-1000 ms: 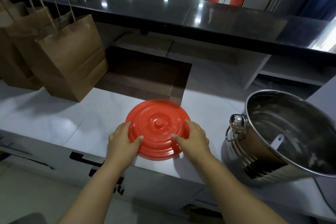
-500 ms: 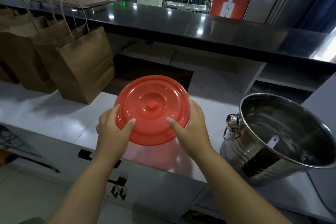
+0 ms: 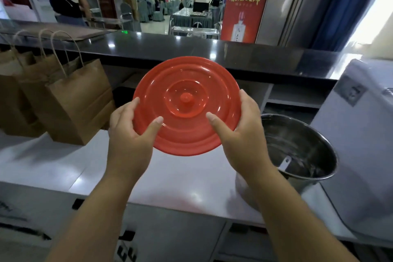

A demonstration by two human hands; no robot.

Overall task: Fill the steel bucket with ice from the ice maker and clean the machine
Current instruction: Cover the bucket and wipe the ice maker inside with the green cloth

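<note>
Both hands (image 3: 187,134) hold the red lid (image 3: 187,106) up; the steel bucket (image 3: 297,149) sits at lower right, nearer the right hand (image 3: 244,136)

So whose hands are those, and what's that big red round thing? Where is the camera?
The camera sits on a person's head and looks forward and down, so you see that person's own two arms reaching out from the bottom of the picture. There is only this one view.

The left hand and the right hand hold a red plastic lid by its edges, up in the air above a pale counter. Each thumb lies on the lid's front.

On the counter, to the right, stands a shiny steel bucket. It is open on top, and I see no ice in it. To the left stand brown paper bags with string handles. A white machine is at the far right. Behind the dark shelf is a big dining hall with other people.
</note>
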